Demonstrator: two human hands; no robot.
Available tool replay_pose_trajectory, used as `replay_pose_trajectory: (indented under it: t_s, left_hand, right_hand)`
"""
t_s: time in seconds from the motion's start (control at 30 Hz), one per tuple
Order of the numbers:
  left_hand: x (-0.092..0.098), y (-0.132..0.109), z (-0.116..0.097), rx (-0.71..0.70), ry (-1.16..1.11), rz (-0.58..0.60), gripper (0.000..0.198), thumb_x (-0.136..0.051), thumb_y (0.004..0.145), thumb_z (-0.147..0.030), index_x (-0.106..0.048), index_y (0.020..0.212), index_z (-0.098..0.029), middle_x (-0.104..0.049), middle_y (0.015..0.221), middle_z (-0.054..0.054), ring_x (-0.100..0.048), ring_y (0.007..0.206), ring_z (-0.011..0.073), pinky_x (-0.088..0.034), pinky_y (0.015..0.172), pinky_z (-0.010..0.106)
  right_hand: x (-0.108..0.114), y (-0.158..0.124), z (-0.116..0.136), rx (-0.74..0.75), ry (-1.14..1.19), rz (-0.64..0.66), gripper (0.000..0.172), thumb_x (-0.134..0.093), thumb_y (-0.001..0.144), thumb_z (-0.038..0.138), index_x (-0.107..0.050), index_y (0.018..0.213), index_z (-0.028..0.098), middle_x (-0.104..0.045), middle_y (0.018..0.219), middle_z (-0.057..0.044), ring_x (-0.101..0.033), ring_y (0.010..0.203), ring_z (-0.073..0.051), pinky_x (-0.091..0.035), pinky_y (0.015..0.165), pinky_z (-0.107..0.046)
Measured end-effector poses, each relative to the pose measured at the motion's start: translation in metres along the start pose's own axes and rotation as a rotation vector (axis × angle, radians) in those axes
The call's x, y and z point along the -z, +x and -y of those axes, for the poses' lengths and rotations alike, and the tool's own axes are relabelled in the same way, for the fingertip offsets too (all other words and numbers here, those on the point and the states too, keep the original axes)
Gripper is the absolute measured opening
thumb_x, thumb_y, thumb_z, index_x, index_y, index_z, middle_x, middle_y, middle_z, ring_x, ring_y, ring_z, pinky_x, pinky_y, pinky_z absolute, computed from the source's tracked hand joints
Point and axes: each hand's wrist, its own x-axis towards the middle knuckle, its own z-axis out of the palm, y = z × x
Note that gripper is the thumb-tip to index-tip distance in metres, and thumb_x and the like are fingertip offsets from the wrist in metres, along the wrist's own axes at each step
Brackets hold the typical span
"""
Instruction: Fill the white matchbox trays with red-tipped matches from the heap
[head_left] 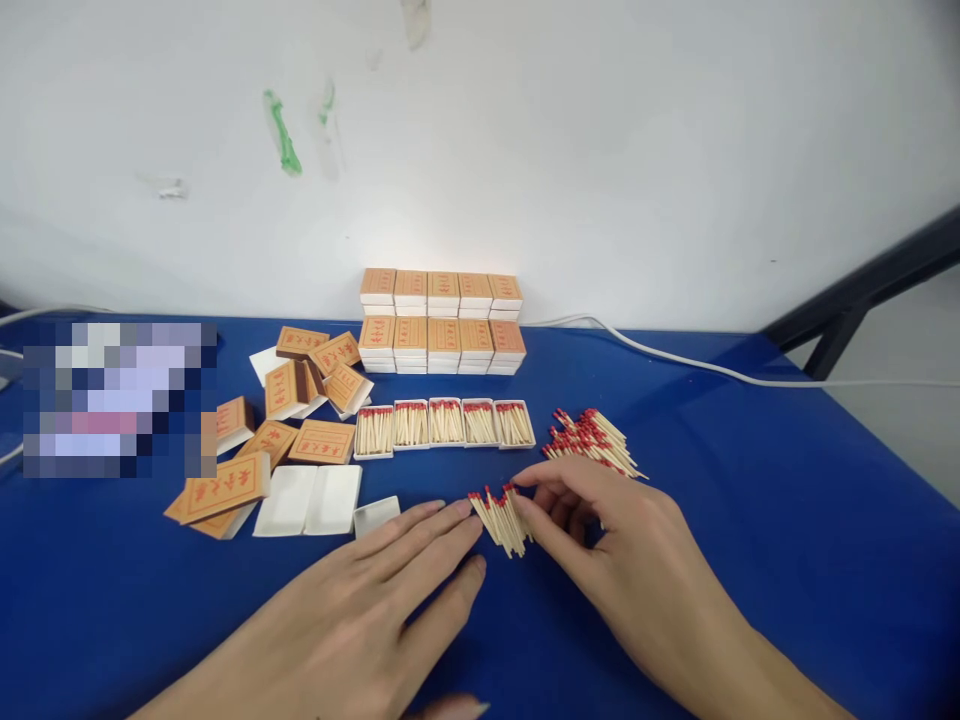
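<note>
Head view shows our left hand (375, 600), fingers outstretched, just left of a match bunch (501, 522) on the counter (750, 500). Our right hand (637, 540) meets its right edge, fingers curled; whether they pinch, we cannot tell.

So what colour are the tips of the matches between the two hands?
The match tips are red; the head camera, the only view, shows them.

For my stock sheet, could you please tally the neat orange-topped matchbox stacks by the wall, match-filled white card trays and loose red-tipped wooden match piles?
Neat orange-topped matchbox stacks: 10
Match-filled white card trays: 5
Loose match piles: 2
Total: 17
</note>
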Motion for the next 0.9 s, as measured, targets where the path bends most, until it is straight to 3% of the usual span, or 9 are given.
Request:
replay_pose_trajectory:
  t_s: [0.43, 0.6, 0.77, 0.9]
  left_hand:
    - [0.002, 0.002, -0.005, -0.016, 0.02, 0.007, 0.055, -0.036, 0.125, -0.046, -0.077, 0.144, -0.015, -0.074, 0.158, 0.013, -0.072, 0.148, 0.0264, -0.06, 0.123, 0.039]
    - [-0.001, 0.0, -0.005, 0.026, 0.004, -0.038, 0.051, -0.04, 0.125, -0.045, -0.08, 0.14, -0.017, -0.078, 0.152, 0.012, -0.074, 0.145, 0.0274, -0.059, 0.123, 0.04]
    - [-0.001, -0.005, -0.003, 0.026, -0.031, -0.009, 0.049, -0.045, 0.123, -0.046, -0.076, 0.145, -0.015, -0.072, 0.159, 0.014, -0.07, 0.15, 0.028, -0.054, 0.129, 0.039]
    - [0.001, -0.007, -0.004, 0.038, -0.024, -0.002, 0.047, -0.047, 0.123, -0.046, -0.076, 0.145, -0.016, -0.073, 0.159, 0.013, -0.068, 0.152, 0.0284, -0.053, 0.13, 0.04]
  right_hand:
    - [-0.003, -0.003, 0.004, 0.023, 0.015, 0.032, 0.013, -0.068, 0.107, 0.025, -0.081, 0.107, 0.029, -0.08, 0.09, 0.004, -0.072, 0.072, -0.013, -0.06, 0.068, -0.026]
    - [-0.002, -0.004, 0.005, 0.006, 0.042, 0.047, 0.016, -0.065, 0.11, 0.027, -0.079, 0.118, 0.029, -0.082, 0.093, 0.004, -0.074, 0.072, -0.012, -0.061, 0.068, -0.025]
    - [0.002, -0.009, 0.004, 0.004, 0.042, 0.051, 0.028, -0.054, 0.118, 0.032, -0.074, 0.137, 0.033, -0.084, 0.104, 0.003, -0.079, 0.086, -0.014, -0.059, 0.066, -0.024]
    - [0.009, -0.007, 0.002, 0.031, -0.06, -0.039, 0.022, -0.059, 0.115, 0.033, -0.077, 0.126, 0.033, -0.082, 0.094, 0.004, -0.073, 0.071, -0.014, -0.057, 0.062, -0.027]
